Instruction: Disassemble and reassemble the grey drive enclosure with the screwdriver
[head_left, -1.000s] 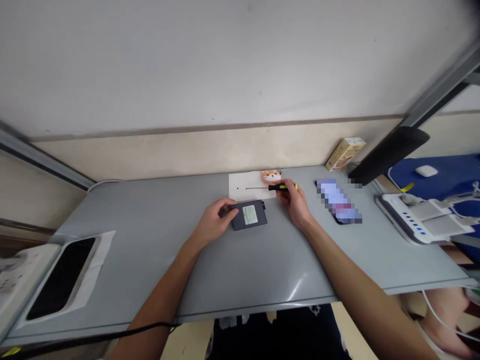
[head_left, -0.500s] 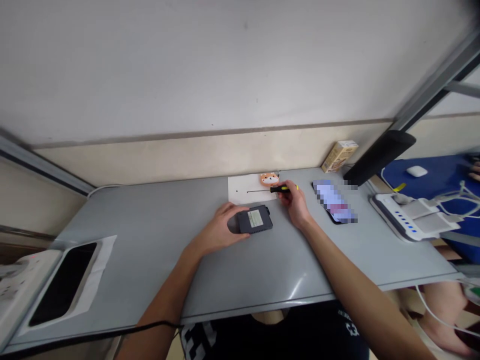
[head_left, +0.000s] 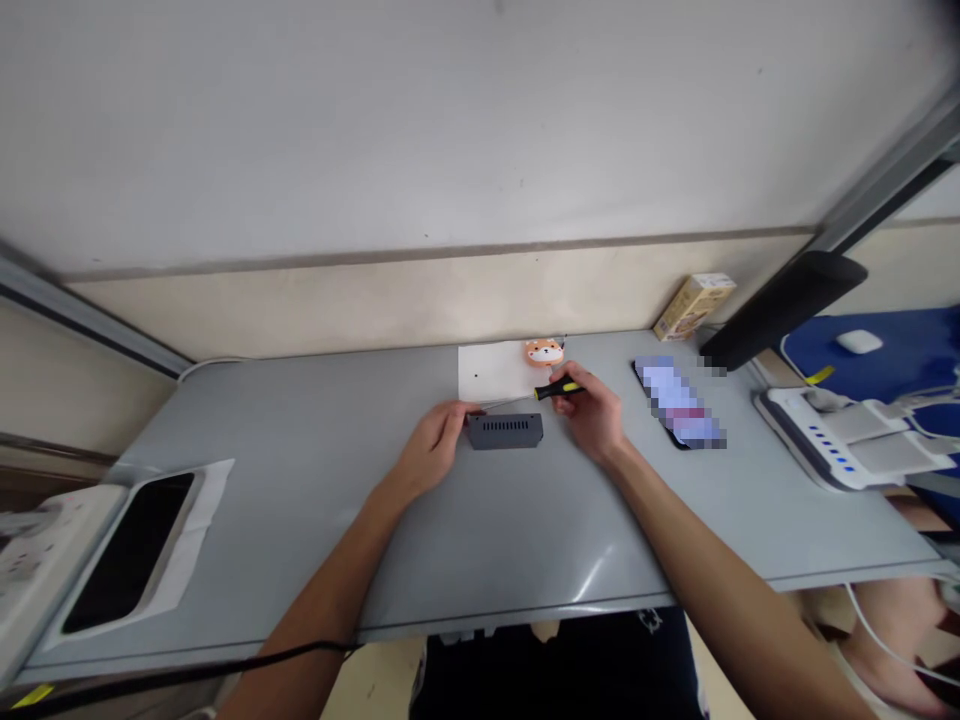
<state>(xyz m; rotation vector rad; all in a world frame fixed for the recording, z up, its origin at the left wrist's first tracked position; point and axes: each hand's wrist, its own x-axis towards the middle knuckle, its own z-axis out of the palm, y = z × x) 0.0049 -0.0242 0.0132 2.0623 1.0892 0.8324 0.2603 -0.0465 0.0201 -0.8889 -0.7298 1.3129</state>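
Observation:
A dark grey box [head_left: 506, 432] with a row of vent slots stands on its edge on the desk, slotted side facing me. At its upper left corner, my left hand [head_left: 431, 447] has its fingers closed on it, fingertips partly hidden behind the box. My right hand [head_left: 592, 415] grips the black and yellow handle of a screwdriver [head_left: 559, 389]. The thin shaft runs left just above the box, its tip by my left fingertips; contact there is too small to make out. Behind lies a white sheet [head_left: 491, 370] with a small dark speck on it.
On the sheet sits an orange animal-face case [head_left: 544, 352]. To the right are a phone [head_left: 679, 405], a carton [head_left: 694, 307], a black cylinder [head_left: 784, 310] and a power strip [head_left: 810, 440] with plugs. Another phone [head_left: 131, 555] lies left. A person's leg [head_left: 892, 630] shows below right.
The box has turned from lying with its label up to standing with its slotted side toward me. My left fingers have moved to its upper corner, and the screwdriver has tilted, tip lower.

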